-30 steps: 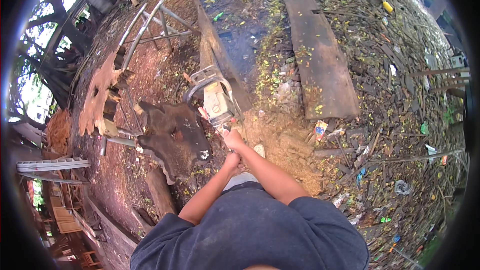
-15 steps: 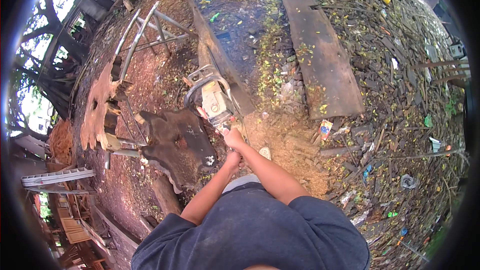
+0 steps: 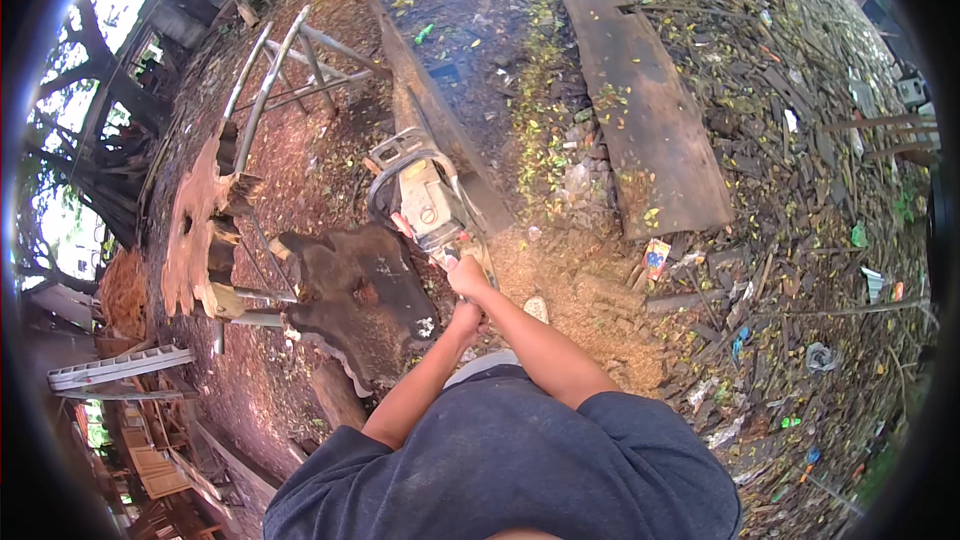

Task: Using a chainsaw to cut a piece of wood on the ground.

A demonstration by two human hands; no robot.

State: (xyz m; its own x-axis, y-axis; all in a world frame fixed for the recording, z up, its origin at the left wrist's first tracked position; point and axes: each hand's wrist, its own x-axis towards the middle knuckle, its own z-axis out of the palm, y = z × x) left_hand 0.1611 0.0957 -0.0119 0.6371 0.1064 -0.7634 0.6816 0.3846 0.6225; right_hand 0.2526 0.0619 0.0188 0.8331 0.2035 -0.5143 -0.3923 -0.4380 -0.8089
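A chainsaw [image 3: 428, 202] with a cream-coloured body and a dark front handle sits low in front of me, its far end pointing away. My right hand [image 3: 466, 276] is closed around its rear end. Just nearer to my body, under the right wrist, my left hand [image 3: 464, 319] is closed too, apparently at the same rear handle; its fingers are partly hidden. Beyond the saw lies a long wooden plank [image 3: 455, 145]. To the left of the saw is a dark, irregular wood slab [image 3: 365, 285] with a wavy edge.
Sawdust [image 3: 570, 290] covers the ground by my shoe [image 3: 536, 308]. A wide board [image 3: 650, 130] lies at the right among scraps and litter. At the left are a pole frame [image 3: 270, 90], a rough reddish wood piece [image 3: 195, 230] and a ladder [image 3: 120, 365].
My view has shifted slightly, so the left-hand wood pieces appear a little lower. Both hands keep their hold, and the chainsaw stays almost in place.
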